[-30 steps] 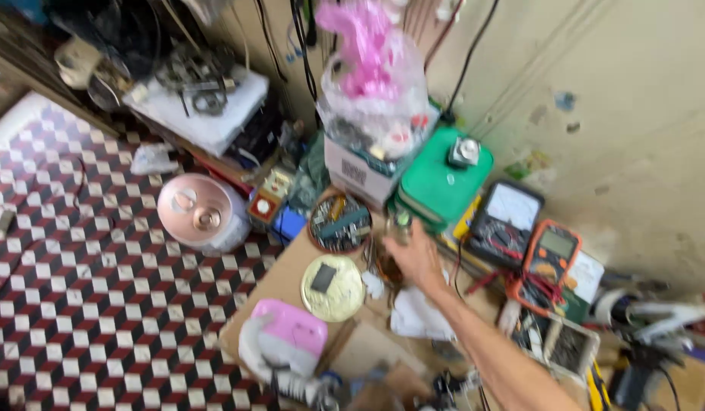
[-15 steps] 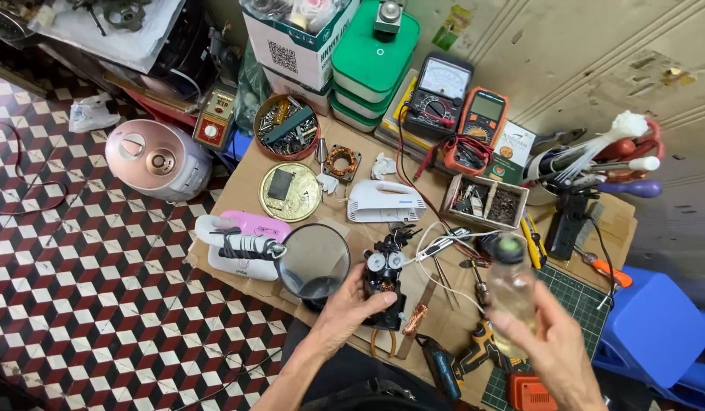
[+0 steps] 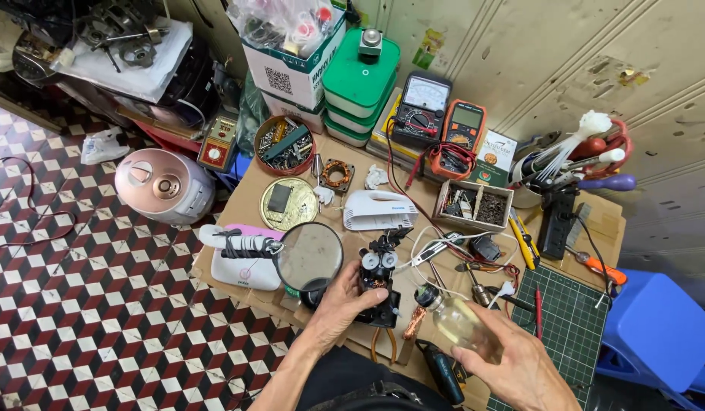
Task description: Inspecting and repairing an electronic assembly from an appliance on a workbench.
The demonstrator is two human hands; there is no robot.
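Observation:
My left hand (image 3: 343, 303) grips a small black device with two round white knobs (image 3: 379, 275), resting on the cardboard-covered table (image 3: 249, 192). My right hand (image 3: 514, 359) holds a clear glass bottle with a dark cap (image 3: 451, 318), tilted with its cap toward the black device. A round magnifying lens (image 3: 310, 256) stands just left of my left hand. A copper coil (image 3: 413, 323) lies between my hands, beside orange-handled pliers (image 3: 384, 345).
Two multimeters (image 3: 442, 124) and green boxes (image 3: 361, 76) sit at the back. A white oblong device (image 3: 378, 210), a compartment box of parts (image 3: 475, 205), a green cutting mat (image 3: 569, 320) and a power strip (image 3: 556, 222) lie around. A pink cooker (image 3: 162, 185) stands on the checkered floor; a blue stool (image 3: 657, 327) is right.
The view swung from the back of the table down to its front. My right hand brought the bottle closer to the black device, which my left hand keeps gripping.

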